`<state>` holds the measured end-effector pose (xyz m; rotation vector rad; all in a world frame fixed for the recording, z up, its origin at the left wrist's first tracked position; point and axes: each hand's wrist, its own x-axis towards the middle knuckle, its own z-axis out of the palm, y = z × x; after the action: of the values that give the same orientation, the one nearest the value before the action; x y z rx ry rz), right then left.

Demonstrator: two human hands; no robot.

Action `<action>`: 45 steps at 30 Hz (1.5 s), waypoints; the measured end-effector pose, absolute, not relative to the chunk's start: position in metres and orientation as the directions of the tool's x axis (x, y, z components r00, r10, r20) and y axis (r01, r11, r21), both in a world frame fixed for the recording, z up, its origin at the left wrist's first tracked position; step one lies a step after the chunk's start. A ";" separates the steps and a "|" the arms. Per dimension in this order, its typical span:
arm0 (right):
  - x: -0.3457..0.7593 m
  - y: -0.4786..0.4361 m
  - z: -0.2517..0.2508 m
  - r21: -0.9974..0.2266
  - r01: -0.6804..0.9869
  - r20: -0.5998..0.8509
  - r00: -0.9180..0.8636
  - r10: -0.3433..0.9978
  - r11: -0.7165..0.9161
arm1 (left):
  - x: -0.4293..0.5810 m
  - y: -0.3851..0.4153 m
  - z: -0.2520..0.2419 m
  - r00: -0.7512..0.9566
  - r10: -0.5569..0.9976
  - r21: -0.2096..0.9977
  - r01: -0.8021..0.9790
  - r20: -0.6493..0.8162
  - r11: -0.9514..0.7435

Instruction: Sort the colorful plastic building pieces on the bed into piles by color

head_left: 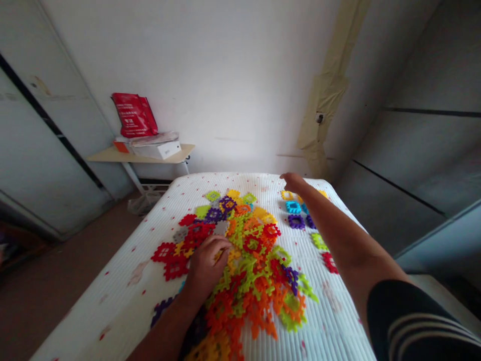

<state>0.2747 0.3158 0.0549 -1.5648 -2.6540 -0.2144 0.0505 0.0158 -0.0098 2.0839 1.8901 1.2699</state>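
Note:
My left hand [210, 258] rests on a heap of plastic interlocking tiles [246, 271], fingers curled with a yellow interlocking tile [218, 255] showing between thumb and forefinger. At the far right of the bed, my right hand [293, 182] reaches out just above a yellow tile [287, 195]. Its fingertips point left and look apart, with nothing visible between them. Below that hand lie a light-blue tile [293, 207] and a purple tile [296, 221]. Nearer, a lime-green tile [319, 241] and a red tile [329, 262] sit beside my right forearm, which hides part of this group.
The tiles lie on a white ribbed bed cover [131, 286] with small red marks. Behind it on the left, a small table [108, 154] bears a white box [160, 149] and a red bag [133, 115]. A wall stands beyond, with grey cabinet panels [424, 150] to the right.

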 end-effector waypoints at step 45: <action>0.251 0.177 0.012 -0.032 0.944 0.081 -0.325 0.942 0.328 | 0.052 0.016 -0.016 -0.005 0.974 0.362 0.929 0.228 -0.080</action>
<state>0.2507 0.1766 0.0119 -1.7725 -2.4900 -0.0326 0.0518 0.0162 -0.0163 2.1386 2.0560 0.6469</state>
